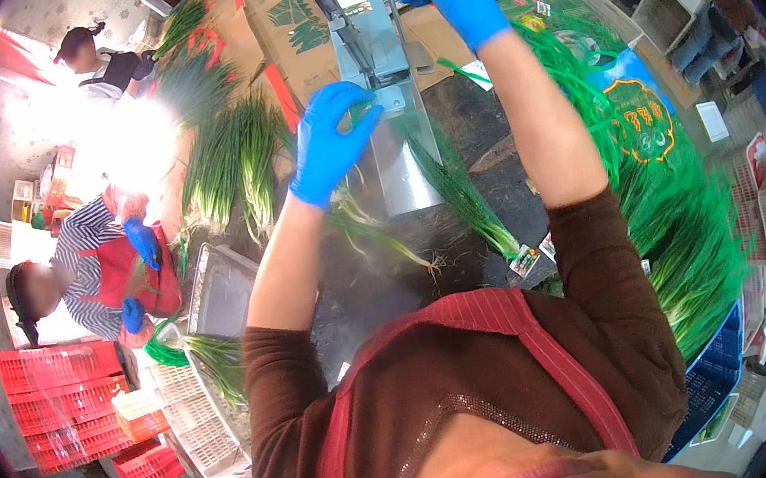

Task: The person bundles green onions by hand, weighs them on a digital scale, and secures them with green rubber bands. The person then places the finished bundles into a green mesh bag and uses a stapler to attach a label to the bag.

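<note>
My left hand (334,142), in a blue glove, is at the near end of a light-blue bench machine (370,37). Its thumb and fingers are apart, close to the machine's metal plate (407,173), with nothing clearly held between them. My right hand (467,3), gloved too, reaches past the machine to the picture's top edge. Its fingertips are cut off or hidden, so any grip cannot be made out. A green onion bunch (467,202) with a printed tag (524,261) lies right of the plate. Loose green onions (390,238) with roots lie below my left hand.
Green onion bunches (256,168) lie on cardboard at the left. More onions (686,256) and green ties (597,111) lie at the right, near a blue crate (709,373). A grey tray (223,287) sits left. Two people work there, one in a red apron (138,272), beside red crates (64,398).
</note>
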The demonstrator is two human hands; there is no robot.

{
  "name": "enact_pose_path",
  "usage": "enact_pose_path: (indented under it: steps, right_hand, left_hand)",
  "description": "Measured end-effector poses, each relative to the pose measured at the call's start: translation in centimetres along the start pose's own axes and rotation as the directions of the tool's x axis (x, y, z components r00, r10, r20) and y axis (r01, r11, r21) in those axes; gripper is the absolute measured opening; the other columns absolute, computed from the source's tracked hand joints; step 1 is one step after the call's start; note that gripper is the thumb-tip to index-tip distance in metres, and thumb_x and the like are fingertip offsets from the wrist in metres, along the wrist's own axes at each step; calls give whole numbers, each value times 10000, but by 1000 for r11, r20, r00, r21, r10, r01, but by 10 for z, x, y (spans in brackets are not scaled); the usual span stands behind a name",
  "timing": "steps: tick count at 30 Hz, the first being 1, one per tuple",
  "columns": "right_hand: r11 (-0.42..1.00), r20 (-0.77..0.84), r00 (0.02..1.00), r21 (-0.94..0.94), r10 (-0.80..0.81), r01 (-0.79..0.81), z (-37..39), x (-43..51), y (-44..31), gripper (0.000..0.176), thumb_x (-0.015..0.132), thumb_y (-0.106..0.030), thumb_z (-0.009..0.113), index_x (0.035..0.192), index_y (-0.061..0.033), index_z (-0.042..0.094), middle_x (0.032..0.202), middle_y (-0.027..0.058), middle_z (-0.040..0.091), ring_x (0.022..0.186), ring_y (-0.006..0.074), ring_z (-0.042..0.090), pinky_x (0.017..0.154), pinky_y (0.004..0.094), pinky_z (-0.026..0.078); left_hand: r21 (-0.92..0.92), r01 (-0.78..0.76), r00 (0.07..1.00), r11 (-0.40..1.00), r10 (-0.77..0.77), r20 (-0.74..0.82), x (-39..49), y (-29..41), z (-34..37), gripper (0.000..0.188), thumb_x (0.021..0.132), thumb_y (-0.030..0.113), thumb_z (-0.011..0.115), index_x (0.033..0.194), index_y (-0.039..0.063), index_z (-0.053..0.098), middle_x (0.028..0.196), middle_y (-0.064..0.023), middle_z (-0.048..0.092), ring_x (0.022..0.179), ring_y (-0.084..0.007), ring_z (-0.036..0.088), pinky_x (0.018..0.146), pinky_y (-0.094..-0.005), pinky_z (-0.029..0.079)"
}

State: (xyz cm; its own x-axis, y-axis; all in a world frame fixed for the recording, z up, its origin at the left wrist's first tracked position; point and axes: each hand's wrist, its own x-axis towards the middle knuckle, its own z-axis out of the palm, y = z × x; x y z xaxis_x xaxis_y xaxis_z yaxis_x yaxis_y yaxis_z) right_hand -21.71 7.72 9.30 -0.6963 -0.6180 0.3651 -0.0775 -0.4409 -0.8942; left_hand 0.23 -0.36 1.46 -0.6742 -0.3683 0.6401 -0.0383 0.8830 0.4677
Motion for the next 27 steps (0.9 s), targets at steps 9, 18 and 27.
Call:
enact_pose_path:
  steps: [9, 18, 27]
  right_hand:
    - [974, 338, 941, 218, -22, -56, -51, -250, 103, 104, 891, -89, 602, 985, -49, 618, 874, 39, 601, 750, 106, 548, 662, 262, 465]
    - [996, 112, 993, 90, -32, 22, -30, -133, 58, 481, 902, -118, 613, 1345, -54, 435, 1129, 69, 557, 1012, 156, 530, 868, 315, 458]
    - [519, 154, 811, -830, 565, -204, -67, -257, 182, 714, 847, -209, 687, 1441, -53, 322, 1355, 178, 499, 1234, 274, 497, 993, 367, 415]
  left_hand:
    - [-35, 51, 993, 998, -55, -107, -10, -4, 5, 132, 770, 108, 743, 890, 85, 693, 997, -71, 579, 921, -242, 604, 804, -328, 486]
    - [-48, 15, 995, 999, -20, -102, -10, -5, 7, 133, 778, 102, 735, 891, 69, 673, 1007, -93, 588, 941, -266, 601, 820, -344, 484]
    - [-638, 304, 944, 708, -312, 104, -35, -46, -9, 336, 859, 106, 675, 1183, 69, 593, 1206, -98, 574, 1074, -213, 581, 914, -329, 476]
